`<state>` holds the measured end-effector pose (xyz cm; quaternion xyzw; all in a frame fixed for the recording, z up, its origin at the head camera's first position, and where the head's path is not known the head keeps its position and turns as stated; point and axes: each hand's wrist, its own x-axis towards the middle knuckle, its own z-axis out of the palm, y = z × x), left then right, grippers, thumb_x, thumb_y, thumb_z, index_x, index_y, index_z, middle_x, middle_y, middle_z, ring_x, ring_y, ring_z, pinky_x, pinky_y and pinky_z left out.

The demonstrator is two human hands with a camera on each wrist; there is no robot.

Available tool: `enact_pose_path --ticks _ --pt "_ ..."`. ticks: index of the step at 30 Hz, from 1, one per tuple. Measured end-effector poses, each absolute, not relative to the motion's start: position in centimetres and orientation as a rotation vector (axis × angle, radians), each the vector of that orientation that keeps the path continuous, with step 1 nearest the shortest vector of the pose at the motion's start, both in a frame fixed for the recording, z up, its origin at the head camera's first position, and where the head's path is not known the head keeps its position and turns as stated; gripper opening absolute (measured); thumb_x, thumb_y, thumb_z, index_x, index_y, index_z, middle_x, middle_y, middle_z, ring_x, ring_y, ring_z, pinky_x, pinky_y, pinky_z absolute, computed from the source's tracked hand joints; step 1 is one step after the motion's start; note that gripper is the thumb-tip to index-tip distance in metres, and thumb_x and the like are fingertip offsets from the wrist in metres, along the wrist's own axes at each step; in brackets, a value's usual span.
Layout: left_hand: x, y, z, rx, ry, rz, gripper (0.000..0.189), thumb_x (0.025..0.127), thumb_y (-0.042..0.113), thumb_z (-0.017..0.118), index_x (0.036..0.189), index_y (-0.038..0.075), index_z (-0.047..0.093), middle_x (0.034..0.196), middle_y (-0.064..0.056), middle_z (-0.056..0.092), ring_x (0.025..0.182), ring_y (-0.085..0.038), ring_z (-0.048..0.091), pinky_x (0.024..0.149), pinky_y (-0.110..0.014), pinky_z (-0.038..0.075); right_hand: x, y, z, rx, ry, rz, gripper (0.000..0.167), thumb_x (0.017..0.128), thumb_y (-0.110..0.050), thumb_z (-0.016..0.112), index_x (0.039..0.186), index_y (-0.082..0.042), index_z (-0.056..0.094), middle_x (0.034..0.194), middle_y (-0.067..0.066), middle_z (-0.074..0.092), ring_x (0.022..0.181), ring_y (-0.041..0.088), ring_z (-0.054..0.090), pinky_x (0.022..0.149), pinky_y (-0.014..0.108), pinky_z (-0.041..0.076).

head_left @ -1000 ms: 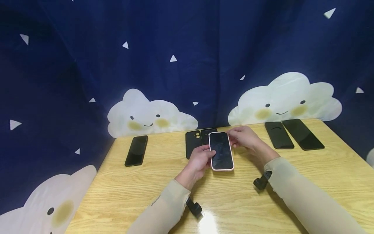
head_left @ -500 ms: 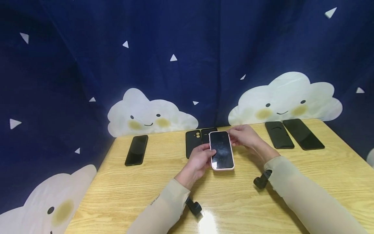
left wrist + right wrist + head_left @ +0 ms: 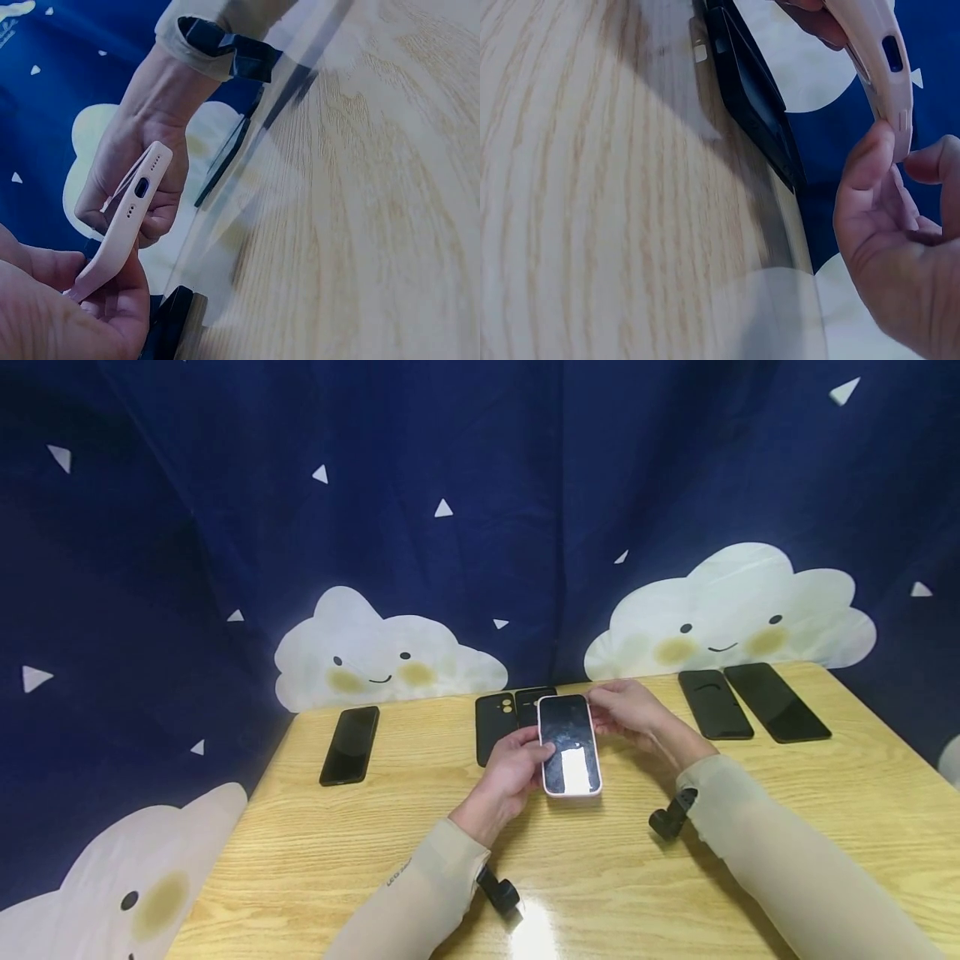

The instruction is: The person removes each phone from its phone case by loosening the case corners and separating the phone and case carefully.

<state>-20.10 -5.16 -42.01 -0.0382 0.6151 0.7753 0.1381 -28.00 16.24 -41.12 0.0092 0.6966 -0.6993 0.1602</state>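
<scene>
A phone in a pale pink case is held up over the table, its dark screen facing the head camera. My left hand grips its left side, with the thumb lying on the screen's edge. At the upper right corner, my right hand pinches the case between thumb and fingers. The right wrist view shows that thumb and index finger at the case's end, beside an oval side cut-out. A port opening and rows of small holes are visible on the case's bottom edge in the left wrist view.
Behind the held phone, a black phone case with camera holes lies beside another black case, partly hidden. One dark phone lies at left. Two more, a smaller phone and a larger phone, lie at right on the wooden table.
A bright reflection has appeared and grown on the lower half of the screen, with the phone tilting slightly. Both hands keep nearly the same places and hold.
</scene>
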Motion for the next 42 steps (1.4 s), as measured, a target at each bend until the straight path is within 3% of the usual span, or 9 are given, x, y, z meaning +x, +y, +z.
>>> enact_pose_path --ticks 4,8,16,26,34,42 --pt "-20.1 -5.2 -41.9 -0.117 1.780 2.243 0.037 0.096 -0.002 0.063 0.133 -0.004 0.060 0.102 -0.009 0.075 0.071 -0.012 0.063 0.059 -0.023 0.050 -28.3 16.2 -41.3 0.057 1.930 -2.022 0.016 0.102 -0.011 0.053 0.104 0.002 0.063 0.075 0.005 0.072 0.061 0.011 0.066 0.058 0.023 0.058" --pt "-20.0 -5.2 -41.7 -0.127 1.784 2.242 0.038 0.097 -0.001 0.063 0.134 -0.003 0.060 0.108 -0.010 0.076 0.073 -0.012 0.063 0.060 -0.023 0.050 -28.4 16.2 -41.3 0.063 1.912 -2.021 0.016 0.100 -0.010 0.052 0.104 0.003 0.061 0.073 0.004 0.072 0.059 0.010 0.067 0.058 0.023 0.058" --pt "-19.9 -5.1 -41.5 -0.135 1.787 2.257 0.035 0.096 0.000 0.064 0.131 -0.002 0.062 0.104 -0.009 0.076 0.070 -0.011 0.064 0.059 -0.024 0.052 -28.2 16.2 -41.0 0.063 1.891 -2.019 0.016 0.100 -0.010 0.051 0.105 0.003 0.058 0.070 0.002 0.071 0.058 0.008 0.066 0.058 0.023 0.058" --pt "-20.2 -5.4 -41.5 -0.172 1.867 2.252 0.035 0.094 0.000 0.065 0.129 -0.002 0.065 0.093 -0.006 0.074 0.067 -0.010 0.066 0.058 -0.024 0.055 -27.6 16.1 -40.7 0.014 2.060 -1.942 0.030 0.103 -0.013 0.051 0.119 0.011 0.058 0.079 0.003 0.069 0.067 0.010 0.065 0.065 0.023 0.059" --pt "-20.7 -5.9 -41.5 -0.178 1.841 2.310 0.034 0.095 0.000 0.064 0.128 -0.003 0.065 0.096 -0.008 0.076 0.070 -0.010 0.070 0.058 -0.023 0.055 -25.6 16.6 -40.8 -0.123 2.090 -1.846 0.042 0.103 -0.011 0.048 0.131 0.019 0.054 0.089 0.006 0.075 0.076 0.012 0.071 0.068 0.024 0.060" --pt "-21.0 -6.2 -41.6 -0.186 1.825 2.329 0.032 0.096 0.000 0.062 0.127 -0.003 0.065 0.097 -0.008 0.076 0.071 -0.010 0.070 0.061 -0.024 0.058 -22.6 16.9 -40.7 -0.180 2.122 -1.718 0.038 0.098 -0.008 0.050 0.126 0.016 0.058 0.092 0.011 0.073 0.079 0.018 0.071 0.071 0.030 0.061"
